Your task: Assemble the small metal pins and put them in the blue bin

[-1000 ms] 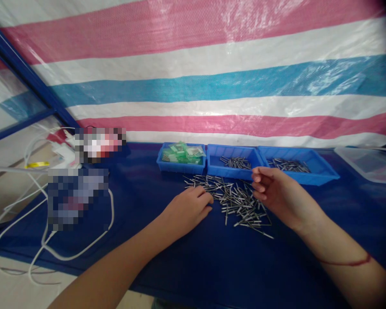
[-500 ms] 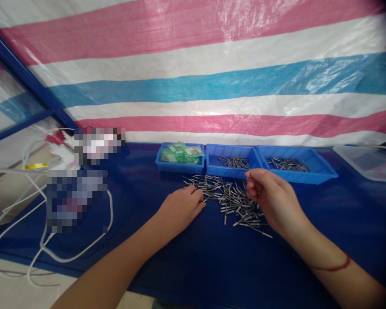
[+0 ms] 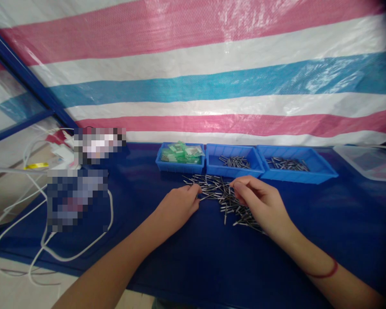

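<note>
A loose pile of thin metal pins (image 3: 223,195) lies on the dark blue table cover (image 3: 212,257). My left hand (image 3: 178,206) rests at the pile's left edge, fingers curled together, its fingertips pinched on a pin. My right hand (image 3: 260,201) sits on the pile's right side with thumb and fingers pinched down among the pins. Behind the pile stand three blue bins in a row: the left bin (image 3: 180,165) holds green packets, the middle bin (image 3: 233,169) and the right bin (image 3: 300,174) each hold several pins.
White cables (image 3: 45,240) loop over the table's left end beside blurred-out items. A clear plastic tray (image 3: 369,165) sits at the far right. A striped pink, white and blue tarp (image 3: 212,77) hangs right behind the bins.
My right hand moved left and down from near the bins onto the pile and closed into a pinch. My left hand drew back slightly to the left along the pile's edge.
</note>
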Action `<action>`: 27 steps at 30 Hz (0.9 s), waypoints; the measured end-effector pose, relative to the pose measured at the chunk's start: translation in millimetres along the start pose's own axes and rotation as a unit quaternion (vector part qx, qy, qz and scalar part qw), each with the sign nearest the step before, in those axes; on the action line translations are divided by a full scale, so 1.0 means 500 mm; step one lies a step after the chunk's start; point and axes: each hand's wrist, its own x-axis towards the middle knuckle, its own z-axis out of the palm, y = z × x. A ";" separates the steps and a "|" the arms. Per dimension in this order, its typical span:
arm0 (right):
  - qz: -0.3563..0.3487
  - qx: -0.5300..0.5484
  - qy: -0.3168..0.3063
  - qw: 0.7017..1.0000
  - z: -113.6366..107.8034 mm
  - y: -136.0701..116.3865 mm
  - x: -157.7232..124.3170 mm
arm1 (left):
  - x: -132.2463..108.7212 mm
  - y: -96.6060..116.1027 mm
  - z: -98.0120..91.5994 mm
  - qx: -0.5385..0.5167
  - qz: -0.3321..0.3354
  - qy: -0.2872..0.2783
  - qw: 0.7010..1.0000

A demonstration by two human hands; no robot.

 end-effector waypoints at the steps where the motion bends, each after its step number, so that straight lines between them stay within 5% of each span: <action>1: -0.011 -0.014 -0.008 1.000 0.001 -0.002 -0.002 | 0.000 0.000 -0.001 0.000 0.000 0.002 1.000; 11: -0.102 -0.148 -0.089 0.980 0.005 -0.002 -0.015 | 0.002 -0.002 0.006 0.032 0.015 0.017 0.999; 20: -0.120 -0.173 -0.082 0.974 0.006 -0.002 -0.013 | 0.005 -0.010 0.015 0.020 0.014 0.066 0.997; 27: -0.066 -0.107 -0.076 0.989 0.019 0.004 -0.020 | 0.001 0.012 -0.002 -0.149 0.091 0.147 0.973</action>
